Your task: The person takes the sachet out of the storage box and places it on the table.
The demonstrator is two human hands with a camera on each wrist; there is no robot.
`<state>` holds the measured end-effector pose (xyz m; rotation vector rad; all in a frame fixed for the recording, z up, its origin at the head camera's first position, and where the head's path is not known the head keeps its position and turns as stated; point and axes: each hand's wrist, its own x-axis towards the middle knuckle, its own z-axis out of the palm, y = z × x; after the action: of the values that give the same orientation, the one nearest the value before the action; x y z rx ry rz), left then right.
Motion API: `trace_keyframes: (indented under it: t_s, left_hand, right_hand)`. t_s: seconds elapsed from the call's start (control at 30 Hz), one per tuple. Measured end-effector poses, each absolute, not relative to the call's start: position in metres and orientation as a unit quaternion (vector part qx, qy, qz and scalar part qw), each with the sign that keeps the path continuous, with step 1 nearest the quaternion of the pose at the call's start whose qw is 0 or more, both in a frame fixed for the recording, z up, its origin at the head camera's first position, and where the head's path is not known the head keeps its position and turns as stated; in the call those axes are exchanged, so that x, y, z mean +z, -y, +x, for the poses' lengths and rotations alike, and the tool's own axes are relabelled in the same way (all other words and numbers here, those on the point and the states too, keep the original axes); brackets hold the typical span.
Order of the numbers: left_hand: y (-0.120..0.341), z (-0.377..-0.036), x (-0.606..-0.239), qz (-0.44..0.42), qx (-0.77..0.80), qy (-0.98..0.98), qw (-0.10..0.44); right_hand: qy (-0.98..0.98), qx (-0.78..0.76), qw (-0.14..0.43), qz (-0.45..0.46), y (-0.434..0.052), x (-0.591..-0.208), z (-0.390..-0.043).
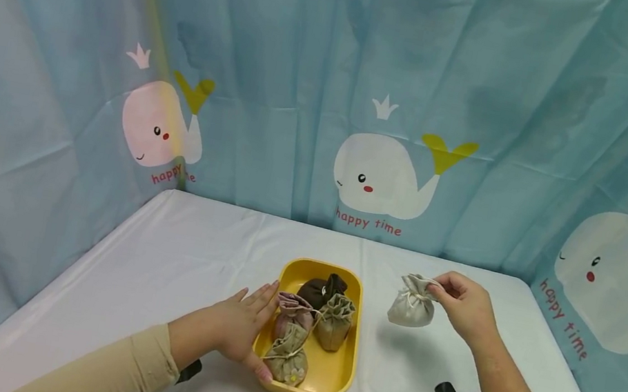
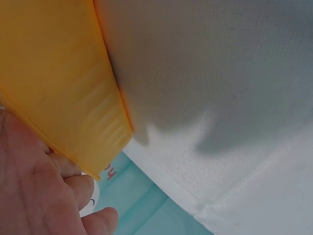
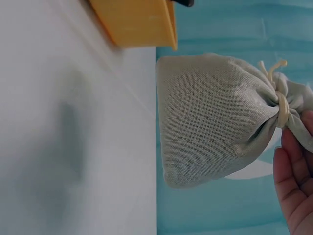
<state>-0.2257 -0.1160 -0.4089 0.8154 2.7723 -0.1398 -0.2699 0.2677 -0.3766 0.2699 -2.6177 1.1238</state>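
On a white-covered bench (image 1: 166,247) hung round with whale-print curtains (image 1: 387,174), a person's right hand (image 1: 465,307) pinches a pale grey drawstring pouch (image 1: 412,302) by its gathered neck, holding it in the air to the right of a yellow tray (image 1: 342,376), well apart from it. The left hand (image 1: 240,327) lies with straight fingers flat against the tray's left wall, thumb at the near corner, steadying it. Four pouches already lie inside the tray: a dark brown one (image 1: 321,288) at the far end, an olive one (image 1: 334,322) beside it, a pinkish one (image 1: 293,311) on the left and a tan one (image 1: 288,356) nearest. Judging by this, the gathering looks mostly done, with only the lifted pouch outside the tray.
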Motion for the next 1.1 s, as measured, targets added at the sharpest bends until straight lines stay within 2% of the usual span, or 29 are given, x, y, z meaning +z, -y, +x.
trace_keyframes:
  t_s: [0.67, 1.1]
  left_hand:
    - [0.115, -0.225, -0.408, 0.276, -0.048, -0.952, 0.125]
    - [0.115, -0.226, -0.409, 0.272, -0.049, -0.952, 0.129]
  right_hand:
    - [0.921, 0.369, 0.126, 0.007, -0.274, -0.406, -0.281]
    - [0.921, 0.375, 0.107, -0.012, -0.278, -0.423, -0.285]
